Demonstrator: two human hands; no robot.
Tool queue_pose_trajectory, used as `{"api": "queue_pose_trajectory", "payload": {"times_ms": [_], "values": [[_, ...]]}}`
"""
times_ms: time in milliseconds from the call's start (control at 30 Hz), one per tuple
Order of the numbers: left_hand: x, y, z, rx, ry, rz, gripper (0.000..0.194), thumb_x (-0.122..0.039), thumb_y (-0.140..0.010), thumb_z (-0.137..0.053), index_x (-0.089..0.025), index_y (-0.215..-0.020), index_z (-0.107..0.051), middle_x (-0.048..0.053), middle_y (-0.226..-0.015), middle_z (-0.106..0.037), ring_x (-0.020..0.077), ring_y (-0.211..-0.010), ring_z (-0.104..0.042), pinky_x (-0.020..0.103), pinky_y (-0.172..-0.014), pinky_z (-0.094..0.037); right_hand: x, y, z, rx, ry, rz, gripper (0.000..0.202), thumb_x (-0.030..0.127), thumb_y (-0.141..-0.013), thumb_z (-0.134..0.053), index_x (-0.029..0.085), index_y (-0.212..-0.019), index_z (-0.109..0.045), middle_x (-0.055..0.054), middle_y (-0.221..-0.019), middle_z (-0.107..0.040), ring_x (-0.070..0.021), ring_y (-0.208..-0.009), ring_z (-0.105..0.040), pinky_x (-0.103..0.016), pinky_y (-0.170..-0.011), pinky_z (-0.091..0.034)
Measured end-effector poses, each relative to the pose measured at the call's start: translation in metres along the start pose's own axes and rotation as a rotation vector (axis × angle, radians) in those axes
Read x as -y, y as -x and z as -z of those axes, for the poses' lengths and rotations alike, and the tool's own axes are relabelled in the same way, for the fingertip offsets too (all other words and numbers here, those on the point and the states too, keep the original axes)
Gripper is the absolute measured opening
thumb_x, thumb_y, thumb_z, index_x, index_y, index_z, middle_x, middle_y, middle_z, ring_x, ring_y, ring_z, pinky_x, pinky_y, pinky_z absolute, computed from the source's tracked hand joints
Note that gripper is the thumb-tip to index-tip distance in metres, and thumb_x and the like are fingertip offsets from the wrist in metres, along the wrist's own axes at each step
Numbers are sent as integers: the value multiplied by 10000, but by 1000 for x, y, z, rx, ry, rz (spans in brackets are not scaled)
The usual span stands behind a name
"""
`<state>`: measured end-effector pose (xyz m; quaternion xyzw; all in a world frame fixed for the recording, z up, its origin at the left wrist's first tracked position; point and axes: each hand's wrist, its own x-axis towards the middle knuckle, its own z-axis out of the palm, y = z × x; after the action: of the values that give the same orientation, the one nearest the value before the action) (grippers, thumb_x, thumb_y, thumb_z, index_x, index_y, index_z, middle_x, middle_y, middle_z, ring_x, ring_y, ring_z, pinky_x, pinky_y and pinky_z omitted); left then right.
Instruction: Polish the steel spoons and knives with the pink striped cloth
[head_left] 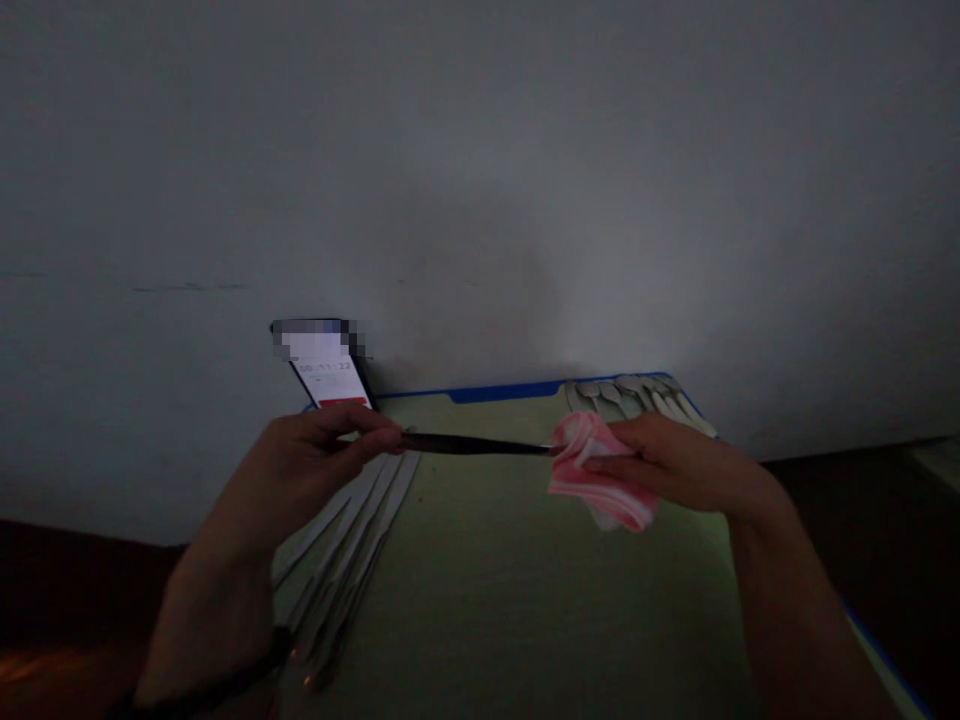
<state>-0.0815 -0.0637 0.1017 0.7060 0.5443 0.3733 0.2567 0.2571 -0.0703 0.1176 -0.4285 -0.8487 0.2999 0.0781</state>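
A dark, slim utensil (476, 444) is held level above the table, between both hands. Its left end is pinched in the fingers of my left hand (319, 465). My right hand (671, 462) is closed on a pink and white cloth (600, 475), which wraps the utensil's right end and hides it. Several knives (360, 550) lie side by side on the table below my left hand. At the far right corner, several spoons and other cutlery (630, 393) lie in a row behind the cloth.
The pale green table (525, 610) has a blue edge and stands against a grey wall (480, 180). A phone (322, 365) with a lit timer screen leans on the wall at the table's far left corner.
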Motion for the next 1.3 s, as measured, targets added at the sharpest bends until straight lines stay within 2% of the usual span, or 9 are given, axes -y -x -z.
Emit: {"api": "queue_pose_trajectory", "payload": {"times_ms": [133,300,400,533,667,867,1033,1167,1300], "values": [[-14,-5,-14,50,4,-59,93,-334,-678,-683,-243,-690,-701,-1,-627,-656,122,-534,-571,173,-458,-416,20,-16,-19,-51,107,68,359,427,-876,-425,146,-713,-579,9,-566,-514,-77,-522,-432,-224,-522,-267],[-13,-8,-13,72,124,39,84,-292,-639,-723,-226,-683,-696,34,-742,-704,122,-527,-591,152,-395,-408,34,-33,-40,-37,75,104,353,411,-890,-400,146,-743,-580,-2,-594,-532,-81,-539,-442,-223,-528,-265],[2,-4,0,21,190,47,130,-337,-674,-699,-210,-684,-676,83,-904,-707,181,-662,-646,189,-433,-477,27,-29,-32,14,-1,112,362,422,-893,-391,144,-751,-574,18,-570,-504,-73,-512,-432,-210,-505,-264],[16,-3,6,-139,326,83,151,-334,-758,-634,-189,-749,-674,112,-896,-705,232,-808,-659,248,-533,-548,15,-18,-14,24,-44,130,374,444,-899,-364,146,-834,-580,25,-583,-515,-78,-512,-448,-208,-513,-292],[8,-14,-19,-346,667,195,114,-283,-746,-650,-170,-764,-652,74,-876,-706,185,-766,-667,238,-594,-566,11,-17,-12,-79,-23,128,366,417,-910,-353,146,-834,-587,11,-627,-548,-88,-547,-474,-220,-548,-316],[-17,-24,-49,-272,1048,272,95,-188,-717,-660,-172,-807,-635,20,-860,-701,123,-744,-665,238,-704,-561,14,-28,-25,-220,-56,95,397,437,-915,-325,147,-824,-581,16,-618,-544,-88,-538,-463,-222,-541,-311],[-11,-22,-38,-452,975,168,37,-178,-698,-674,-175,-721,-644,-2,-771,-700,117,-696,-654,246,-692,-563,13,-40,-39,-104,-122,202,344,407,-914,-345,148,-823,-551,21,-623,-532,-79,-540,-457,-210,-543,-318],[-5,-20,-25,-556,940,124,20,-163,-714,-650,-176,-729,-653,-8,-780,-697,123,-698,-648,262,-686,-560,-2,-41,-42,-19,-78,147,391,426,-914,-328,139,-816,-574,13,-604,-523,-88,-534,-463,-216,-528,-319],[-5,-18,-21,-541,902,89,57,-160,-741,-626,-185,-782,-658,-39,-810,-693,130,-761,-641,276,-734,-547,-5,-42,-52,123,5,85,382,432,-886,-382,133,-760,-584,-15,-630,-569,-100,-547,-492,-224,-511,-325]]}}
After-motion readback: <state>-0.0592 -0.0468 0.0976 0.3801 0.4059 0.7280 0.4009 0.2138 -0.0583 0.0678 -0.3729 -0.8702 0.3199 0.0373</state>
